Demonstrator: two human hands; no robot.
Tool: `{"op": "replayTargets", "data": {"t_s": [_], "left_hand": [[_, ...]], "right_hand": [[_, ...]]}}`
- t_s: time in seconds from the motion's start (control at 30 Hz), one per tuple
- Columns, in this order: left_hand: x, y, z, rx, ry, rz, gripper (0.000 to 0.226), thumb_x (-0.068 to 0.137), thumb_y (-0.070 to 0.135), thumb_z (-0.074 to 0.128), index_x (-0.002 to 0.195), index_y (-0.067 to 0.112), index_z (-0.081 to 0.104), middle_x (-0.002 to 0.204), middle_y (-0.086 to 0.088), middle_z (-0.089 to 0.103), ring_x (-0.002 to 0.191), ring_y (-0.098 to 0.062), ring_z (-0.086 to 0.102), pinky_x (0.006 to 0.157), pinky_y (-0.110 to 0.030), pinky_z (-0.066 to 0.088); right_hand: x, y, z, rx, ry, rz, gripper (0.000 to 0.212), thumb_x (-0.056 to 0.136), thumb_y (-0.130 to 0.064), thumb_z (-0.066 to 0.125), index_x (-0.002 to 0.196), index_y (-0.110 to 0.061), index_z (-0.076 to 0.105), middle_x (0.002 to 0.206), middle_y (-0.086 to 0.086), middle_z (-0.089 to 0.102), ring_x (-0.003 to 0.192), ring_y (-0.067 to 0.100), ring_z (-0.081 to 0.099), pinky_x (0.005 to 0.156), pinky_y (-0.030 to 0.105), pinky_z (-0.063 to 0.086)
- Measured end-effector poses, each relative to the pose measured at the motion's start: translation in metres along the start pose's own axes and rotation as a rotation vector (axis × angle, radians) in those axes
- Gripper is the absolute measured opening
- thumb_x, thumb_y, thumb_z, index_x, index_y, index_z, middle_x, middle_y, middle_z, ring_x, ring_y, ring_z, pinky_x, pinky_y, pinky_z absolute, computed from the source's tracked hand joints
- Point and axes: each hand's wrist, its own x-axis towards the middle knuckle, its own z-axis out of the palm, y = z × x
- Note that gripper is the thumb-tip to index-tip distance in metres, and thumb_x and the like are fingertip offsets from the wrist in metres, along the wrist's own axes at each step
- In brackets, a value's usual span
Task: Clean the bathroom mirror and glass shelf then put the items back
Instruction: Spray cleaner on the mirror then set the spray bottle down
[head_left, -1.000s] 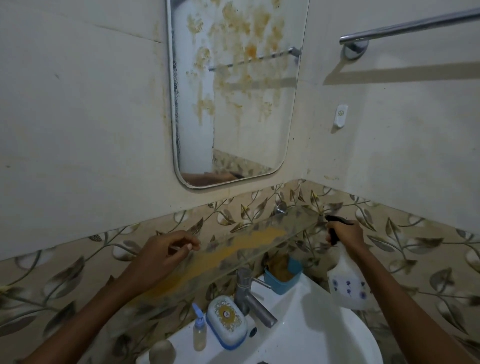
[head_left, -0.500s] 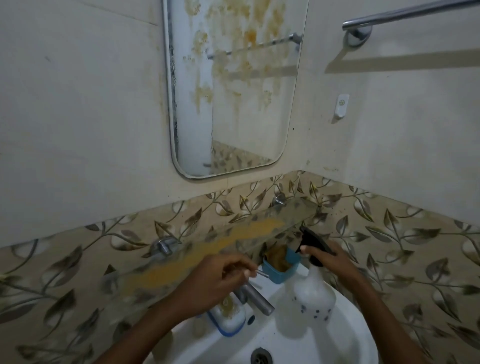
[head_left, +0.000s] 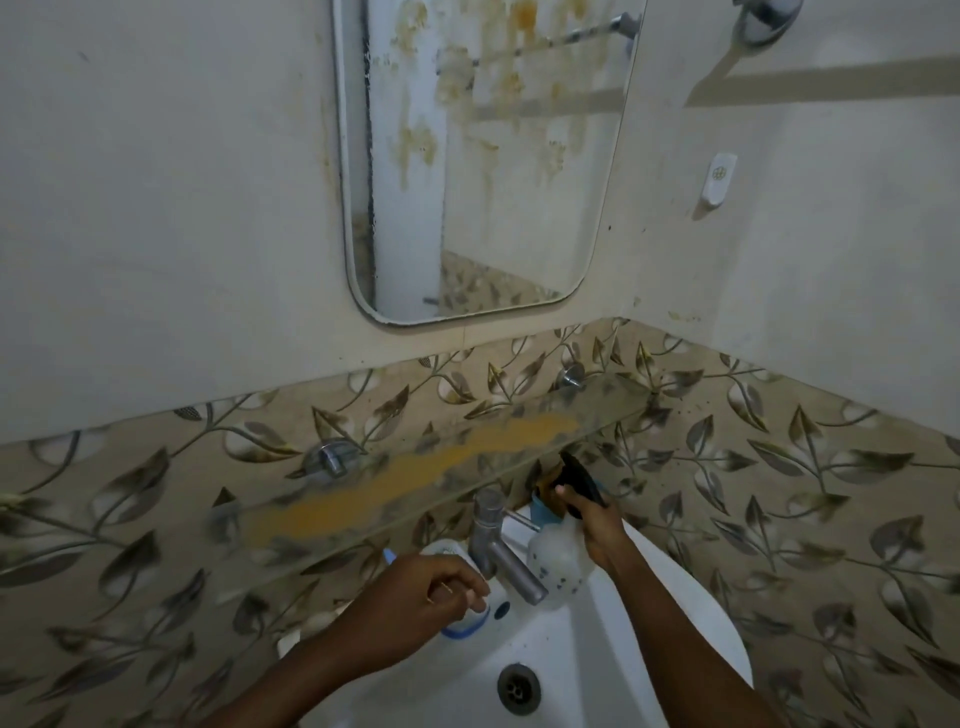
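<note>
The mirror (head_left: 488, 156) on the wall carries yellow-brown stains and drips. Below it the glass shelf (head_left: 613, 400) is bare of items and has a long orange smear. My right hand (head_left: 595, 522) grips the neck of a translucent spray bottle (head_left: 558, 569) with a black trigger head, held upright over the sink just right of the tap. My left hand (head_left: 421, 597) hovers with curled fingers over a white soap box with a blue base (head_left: 470, 623); its fingertips touch the box. Whether it holds anything is hidden.
A steel tap (head_left: 498, 545) stands between my hands on the white sink (head_left: 665, 639), whose drain (head_left: 518, 688) is below. A blue cup (head_left: 543, 508) sits behind the tap, a blue bottle cap (head_left: 389, 556) left of the soap box. A white wall hook (head_left: 719, 176) hangs at right.
Both hands came down from the glass shelf to the sink. The spray bottle dropped from the shelf's right end to beside the tap; my left hand moved over the soap box.
</note>
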Motion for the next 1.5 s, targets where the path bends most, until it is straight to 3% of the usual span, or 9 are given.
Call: {"op": "replayTargets", "data": {"t_s": [0.27,0.47,0.63,0.7,0.8,0.97,1.2,1.4,1.5], "left_hand": [[0.006,-0.011,0.002,-0.081,-0.017,-0.032,0.033,0.090,0.009,0.044,0.086,0.032,0.066,0.079,0.021,0.071,0.081,-0.002,0.065,0.077,-0.019,0.051],[0.016,-0.010,-0.003,-0.011,0.033,-0.026,0.059,0.094,0.005,0.046,0.074,0.058,0.066,0.088,0.021,0.069,0.092,0.001,0.061,0.076,-0.011,0.046],[0.022,-0.009,0.000,-0.002,0.030,-0.036,0.032,0.095,0.008,0.046,0.093,0.034,0.065,0.102,0.016,0.065,0.094,0.010,0.058,0.078,-0.011,0.046],[0.025,-0.011,0.002,-0.022,0.035,-0.034,0.031,0.095,0.008,0.046,0.096,0.031,0.066,0.107,0.014,0.065,0.097,0.008,0.059,0.077,-0.009,0.045],[0.036,-0.010,0.005,-0.007,0.020,-0.016,0.031,0.095,0.009,0.045,0.095,0.033,0.064,0.111,0.008,0.065,0.101,-0.001,0.060,0.077,-0.010,0.045],[0.065,-0.010,0.019,-0.017,-0.024,0.028,0.023,0.092,0.021,0.049,0.091,0.037,0.065,0.109,0.000,0.068,0.101,-0.011,0.062,0.092,-0.033,0.050],[0.101,-0.036,0.051,0.070,-0.016,0.076,0.032,0.096,0.009,0.047,0.085,0.038,0.058,0.084,0.015,0.060,0.075,0.022,0.053,0.075,-0.003,0.039],[0.120,-0.047,0.054,-0.015,-0.095,0.025,0.024,0.098,0.003,0.042,0.106,-0.002,0.064,0.101,0.013,0.071,0.081,0.020,0.055,0.073,-0.001,0.038],[0.113,-0.050,0.062,0.054,-0.070,0.030,0.034,0.097,0.005,0.043,0.085,0.033,0.059,0.077,0.021,0.067,0.075,0.020,0.056,0.076,-0.003,0.040]], "right_hand": [[0.020,0.005,0.053,-0.010,-0.057,0.010,0.026,0.085,0.008,0.056,0.110,0.004,0.061,0.112,0.027,0.059,0.105,0.043,0.055,0.085,0.047,0.048],[0.046,0.015,0.057,-0.126,-0.109,0.002,0.013,0.087,0.008,0.052,0.087,-0.002,0.061,0.073,0.018,0.056,0.065,0.032,0.049,0.063,0.036,0.043],[0.047,0.010,0.050,-0.393,-0.210,0.127,0.027,0.093,0.004,0.044,0.118,0.002,0.054,0.124,0.029,0.051,0.111,0.035,0.051,0.077,0.025,0.044],[0.047,0.012,0.037,-0.378,-0.153,0.116,0.035,0.090,0.009,0.042,0.122,-0.001,0.054,0.105,0.027,0.062,0.085,0.034,0.057,0.063,0.027,0.047],[0.049,0.015,0.014,-0.348,-0.055,0.091,0.020,0.090,0.003,0.047,0.085,-0.012,0.059,0.065,0.004,0.051,0.055,0.013,0.041,0.038,0.011,0.036],[0.076,0.019,-0.008,-0.474,0.203,-0.010,0.019,0.088,0.001,0.049,0.073,0.002,0.061,0.078,0.015,0.058,0.069,0.026,0.052,0.064,0.029,0.038],[0.121,0.032,0.012,-0.942,-0.074,-0.270,0.045,0.087,-0.029,0.045,0.121,-0.001,0.055,0.122,0.020,0.059,0.111,0.033,0.056,0.092,0.038,0.046],[0.174,0.079,0.010,-1.014,-0.005,-0.260,0.018,0.083,-0.012,0.055,0.091,0.002,0.062,0.088,0.022,0.065,0.079,0.035,0.062,0.059,0.032,0.040],[0.160,0.070,0.009,-0.934,0.040,-0.318,0.014,0.082,-0.006,0.054,0.074,0.003,0.061,0.070,0.017,0.060,0.062,0.026,0.055,0.052,0.029,0.031]]}}
